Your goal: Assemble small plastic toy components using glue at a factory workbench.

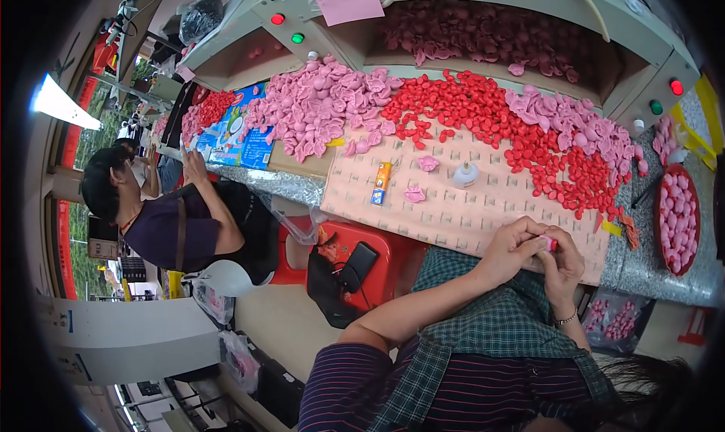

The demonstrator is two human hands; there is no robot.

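Observation:
Near the front edge of the cloth-covered bench, my left hand (pixel 512 252) and my right hand (pixel 561 267) meet. Both are closed, fingertips pinching a small pink-and-red piece (pixel 550 243) between them; the fingers hide much of it. Beyond them stands a small white squeeze bottle (pixel 465 176). Two pink flower-shaped pieces lie to its left, one rose-like piece (pixel 428 163) farther back and another piece (pixel 414 194) nearer. An orange-and-blue small box (pixel 382 183) rests beside them. Red oval pieces (pixel 472 103) and pink petal-shaped pieces (pixel 317 103) are heaped along the back.
A grey cabinet (pixel 521 16) with openings and coloured buttons rises behind the heaps. At the right, a red basket (pixel 677 219) holds pink balls. Left of me are a red stool (pixel 370 273) with a dark bag and a phone-like object, and a seated co-worker (pixel 177 213).

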